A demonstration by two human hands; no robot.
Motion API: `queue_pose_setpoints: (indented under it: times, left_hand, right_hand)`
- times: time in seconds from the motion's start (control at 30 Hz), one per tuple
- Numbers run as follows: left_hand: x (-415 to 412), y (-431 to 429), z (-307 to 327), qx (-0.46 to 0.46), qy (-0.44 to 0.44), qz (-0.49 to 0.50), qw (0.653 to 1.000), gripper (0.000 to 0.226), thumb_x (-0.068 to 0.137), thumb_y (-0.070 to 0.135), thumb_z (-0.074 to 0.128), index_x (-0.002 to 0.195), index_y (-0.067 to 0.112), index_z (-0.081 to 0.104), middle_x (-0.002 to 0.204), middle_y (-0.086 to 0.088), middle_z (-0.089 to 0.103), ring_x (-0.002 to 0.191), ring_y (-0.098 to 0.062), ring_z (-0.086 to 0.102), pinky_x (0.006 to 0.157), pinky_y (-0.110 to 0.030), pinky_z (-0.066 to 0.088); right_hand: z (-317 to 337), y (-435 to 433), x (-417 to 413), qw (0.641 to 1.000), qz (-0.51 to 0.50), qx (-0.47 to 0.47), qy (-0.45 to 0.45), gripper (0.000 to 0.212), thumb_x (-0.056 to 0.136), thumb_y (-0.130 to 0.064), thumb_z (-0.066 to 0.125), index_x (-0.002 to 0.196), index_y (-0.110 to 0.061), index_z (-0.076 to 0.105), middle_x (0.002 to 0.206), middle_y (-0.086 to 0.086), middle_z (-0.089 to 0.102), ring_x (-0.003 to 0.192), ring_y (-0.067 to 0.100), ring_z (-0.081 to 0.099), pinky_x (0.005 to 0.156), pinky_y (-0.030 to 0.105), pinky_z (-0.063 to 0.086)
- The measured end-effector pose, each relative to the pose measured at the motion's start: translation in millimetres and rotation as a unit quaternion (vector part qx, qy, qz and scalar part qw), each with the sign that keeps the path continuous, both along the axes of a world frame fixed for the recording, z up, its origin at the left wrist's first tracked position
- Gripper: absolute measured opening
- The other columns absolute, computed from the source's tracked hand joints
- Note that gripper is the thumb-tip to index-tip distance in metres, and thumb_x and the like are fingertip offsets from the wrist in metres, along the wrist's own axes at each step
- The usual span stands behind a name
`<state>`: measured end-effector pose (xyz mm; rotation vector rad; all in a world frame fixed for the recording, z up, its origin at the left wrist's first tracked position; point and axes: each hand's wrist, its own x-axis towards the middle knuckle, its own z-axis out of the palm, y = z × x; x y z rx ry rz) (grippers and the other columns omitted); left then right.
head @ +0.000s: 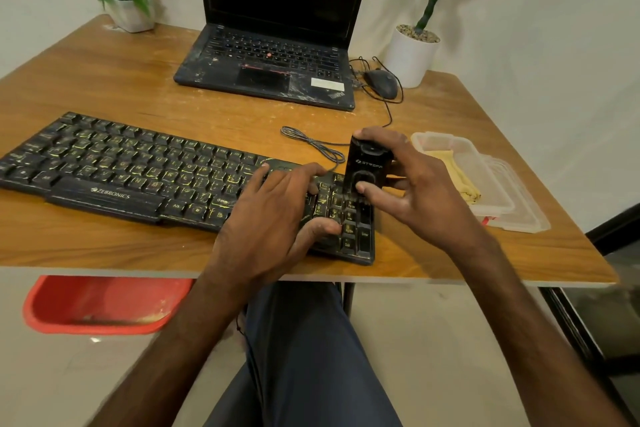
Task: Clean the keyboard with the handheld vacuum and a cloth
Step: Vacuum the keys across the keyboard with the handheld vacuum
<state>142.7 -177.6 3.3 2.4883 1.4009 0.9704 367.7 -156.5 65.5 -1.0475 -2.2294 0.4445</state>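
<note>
A black keyboard (pixel 138 170) with dusty, yellow-lit keys lies across the front of the wooden table (pixel 104 80). My right hand (pixel 412 184) grips a small black handheld vacuum (pixel 367 166) upright, its lower end down on the number pad at the keyboard's right end. My left hand (pixel 273 211) rests flat on the keys just left of the vacuum, fingers spread, thumb at the front edge. A yellow cloth (pixel 457 173) lies in a clear plastic tray (pixel 485 180) to the right of the keyboard.
A dusty open laptop (pixel 273 66) stands behind the keyboard, with a wired mouse (pixel 381 83) and its cable to its right. White plant pots sit at the back left (pixel 131 14) and back right (pixel 410 55). A red stool (pixel 100 305) is under the table.
</note>
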Motion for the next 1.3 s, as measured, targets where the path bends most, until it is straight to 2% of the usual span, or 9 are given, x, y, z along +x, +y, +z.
queue_pose_setpoints:
  times: [0.27,0.47,0.57,0.77,0.87,0.93,1.07,1.2,1.3]
  left_hand:
    - [-0.5,0.7,1.8,-0.004,-0.026,-0.008,1.0,0.089,0.093,0.079,0.008,0.14,0.012,0.043,0.112,0.004,0.06,0.109,-0.015,0.054,0.111,-0.055,0.034]
    - [0.2,-1.0,3.2,-0.008,-0.054,-0.017,0.998,0.093,0.092,0.08,0.005,0.141,0.011,0.044,0.113,0.003,0.062,0.108,-0.01,0.051,0.109,-0.058,0.037]
    - [0.1,-1.5,1.4,-0.006,-0.053,-0.01,0.999,0.092,0.092,0.08,0.005,0.141,0.013,0.043,0.114,0.003,0.062,0.109,-0.01,0.051,0.109,-0.058,0.037]
    - [-0.1,0.0,-1.2,-0.011,-0.043,-0.011,0.999,0.091,0.092,0.08,0.005,0.142,0.013,0.041,0.115,0.002,0.063,0.113,-0.015,0.055,0.115,-0.057,0.031]
    - [-0.4,-1.0,0.8,-0.01,-0.048,-0.014,0.999,0.094,0.092,0.081,0.005,0.142,0.011,0.043,0.116,0.001,0.064,0.113,-0.016,0.055,0.111,-0.059,0.035]
    - [-0.6,-1.6,2.1,-0.01,-0.054,-0.014,0.998,0.095,0.091,0.081,0.005,0.141,0.01,0.044,0.115,0.001,0.064,0.113,-0.017,0.055,0.109,-0.059,0.037]
    - [-0.6,-1.2,0.9,-0.013,-0.042,-0.008,0.999,0.094,0.092,0.081,0.006,0.14,0.01,0.044,0.114,0.002,0.063,0.112,-0.018,0.057,0.113,-0.058,0.032]
    - [-0.6,0.4,1.1,-0.008,-0.032,-0.012,0.999,0.092,0.093,0.079,0.006,0.141,0.01,0.044,0.113,0.002,0.062,0.112,-0.02,0.058,0.114,-0.058,0.031]
    - [-0.6,-0.6,1.7,-0.006,-0.034,-0.012,0.999,0.093,0.092,0.08,0.006,0.141,0.01,0.043,0.116,0.0,0.063,0.115,-0.02,0.057,0.115,-0.058,0.03]
  right_hand:
    - [-4.2,-47.6,4.6,0.998,0.065,-0.019,0.012,0.064,0.087,-0.014,0.074,0.139,-0.035,0.043,0.129,-0.026,0.052,0.114,0.007,0.06,0.086,0.018,0.054]
    - [-0.5,-2.9,0.4,1.0,-0.006,0.005,-0.027,0.061,0.092,-0.017,0.069,0.144,-0.031,0.04,0.126,-0.022,0.049,0.115,0.006,0.057,0.087,0.03,0.058]
    - [-0.7,19.0,0.2,0.999,-0.039,0.014,-0.028,0.062,0.091,-0.018,0.069,0.144,-0.032,0.038,0.129,-0.01,0.052,0.112,0.008,0.057,0.085,0.034,0.059]
    - [-10.7,25.3,0.6,0.996,-0.059,0.051,-0.045,0.063,0.093,-0.018,0.067,0.145,-0.035,0.035,0.134,-0.002,0.056,0.112,0.011,0.057,0.086,0.037,0.058]
    - [-8.2,24.9,-5.0,0.994,-0.06,0.051,-0.077,0.063,0.093,-0.02,0.066,0.146,-0.032,0.036,0.134,0.0,0.056,0.113,0.011,0.056,0.088,0.037,0.057]
    - [-4.6,16.1,-8.7,0.994,-0.041,0.038,-0.09,0.063,0.094,-0.021,0.066,0.148,-0.031,0.035,0.133,-0.001,0.056,0.114,0.01,0.056,0.088,0.036,0.056]
    - [-0.5,-23.9,-9.4,0.999,-0.005,0.0,-0.053,0.063,0.093,-0.019,0.068,0.144,-0.038,0.036,0.13,-0.014,0.054,0.115,0.009,0.057,0.088,0.035,0.056]
    - [1.8,-55.9,-4.2,0.999,0.028,-0.022,-0.034,0.066,0.09,-0.019,0.072,0.141,-0.043,0.038,0.125,-0.033,0.049,0.117,0.003,0.057,0.088,0.02,0.054]
    - [3.3,-59.5,-2.9,0.998,0.045,-0.044,-0.008,0.066,0.088,-0.016,0.074,0.139,-0.042,0.04,0.126,-0.034,0.049,0.116,0.002,0.057,0.085,0.014,0.053]
